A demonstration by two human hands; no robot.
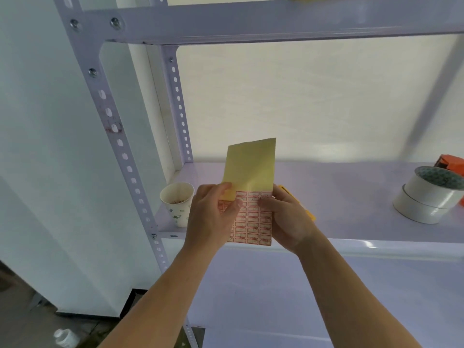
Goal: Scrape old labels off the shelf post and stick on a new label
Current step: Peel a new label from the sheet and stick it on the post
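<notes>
I hold a label sheet (252,217) up in front of the shelf; it has rows of red-bordered labels below and bare yellow backing (251,167) above. My left hand (211,217) grips its left edge, thumb on the labels. My right hand (283,217) holds the right edge, its thumb pressing the sheet. A yellow tool (301,204) lies on the shelf, mostly hidden behind my right hand. The perforated shelf post (118,136) stands at the left, with reddish label residue (113,128) around one slot.
A paper cup (177,204) holding scraps stands on the shelf board (351,192) near the post. Two stacked white tape rolls (426,194) and an orange object (452,163) sit at the right. A white bottle (66,337) lies on the floor at lower left.
</notes>
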